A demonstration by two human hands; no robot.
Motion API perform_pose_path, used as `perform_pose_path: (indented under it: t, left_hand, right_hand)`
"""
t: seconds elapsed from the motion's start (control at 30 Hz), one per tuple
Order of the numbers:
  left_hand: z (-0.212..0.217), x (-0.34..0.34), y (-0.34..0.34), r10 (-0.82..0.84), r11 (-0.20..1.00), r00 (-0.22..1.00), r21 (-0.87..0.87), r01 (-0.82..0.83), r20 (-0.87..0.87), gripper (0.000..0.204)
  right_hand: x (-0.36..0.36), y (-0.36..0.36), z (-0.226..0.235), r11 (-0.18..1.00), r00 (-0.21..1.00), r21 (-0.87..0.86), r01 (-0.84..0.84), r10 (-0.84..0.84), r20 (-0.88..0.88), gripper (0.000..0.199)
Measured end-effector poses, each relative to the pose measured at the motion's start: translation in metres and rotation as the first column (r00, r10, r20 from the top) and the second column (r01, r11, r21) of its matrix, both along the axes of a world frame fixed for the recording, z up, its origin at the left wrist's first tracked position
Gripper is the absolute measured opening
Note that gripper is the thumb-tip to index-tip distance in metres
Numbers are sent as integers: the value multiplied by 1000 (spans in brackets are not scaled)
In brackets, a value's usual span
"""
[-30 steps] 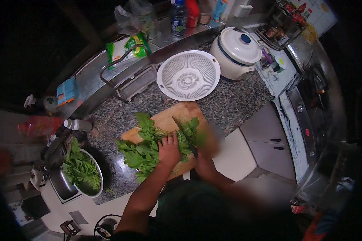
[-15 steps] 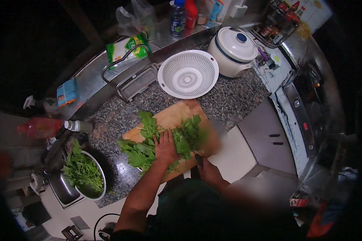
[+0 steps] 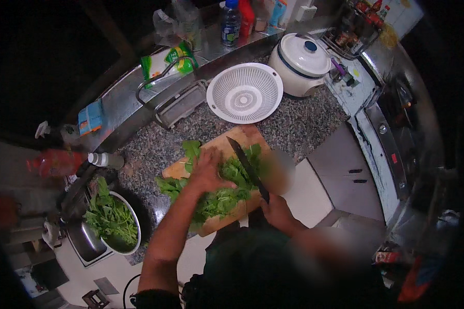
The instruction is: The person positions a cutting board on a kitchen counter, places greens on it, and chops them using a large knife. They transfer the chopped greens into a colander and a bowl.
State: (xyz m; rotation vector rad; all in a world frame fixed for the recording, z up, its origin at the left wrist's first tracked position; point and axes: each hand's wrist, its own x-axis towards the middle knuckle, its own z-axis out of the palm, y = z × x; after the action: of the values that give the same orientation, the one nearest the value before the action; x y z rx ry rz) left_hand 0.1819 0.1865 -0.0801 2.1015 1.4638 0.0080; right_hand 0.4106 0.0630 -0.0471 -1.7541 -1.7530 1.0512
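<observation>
My left hand (image 3: 206, 172) lies on the leafy greens (image 3: 221, 201) with its thumb stretched out to the right, pressing on them rather than gripping. The greens are spread over a wooden cutting board (image 3: 174, 169), some at its left and some at its right side. In my right hand (image 3: 279, 212) is the handle of a kitchen knife (image 3: 245, 164). Its long dark blade slants up and to the left across the board, right of my left hand. A blurred patch hides the board's right end.
Behind the board stands a white colander (image 3: 242, 103), beside a white lidded pot (image 3: 304, 62). A bowl (image 3: 135, 226) of more greens sits by the sink (image 3: 85, 239) at left. A metal rack (image 3: 183, 105) and a white bottle (image 3: 106, 160) are farther back on the counter.
The knife has come up, its blade now showing lengthwise over the greens. My left hand has shifted up and left, its thumb spreading out. Leaves near it have moved toward the front.
</observation>
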Motion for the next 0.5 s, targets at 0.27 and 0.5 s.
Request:
perform_pose_path:
  t: [0.27, 0.5]
  left_hand:
    - [-30, -33, 9, -74, 981, 997, -180, 70, -13, 121]
    - [-6, 3, -63, 7, 997, 941, -68, -32, -338, 125]
  right_hand:
    - [-21, -45, -10, 943, 997, -329, 49, -27, 71, 40]
    - [-21, -43, -27, 950, 991, -312, 13, 28, 128, 38]
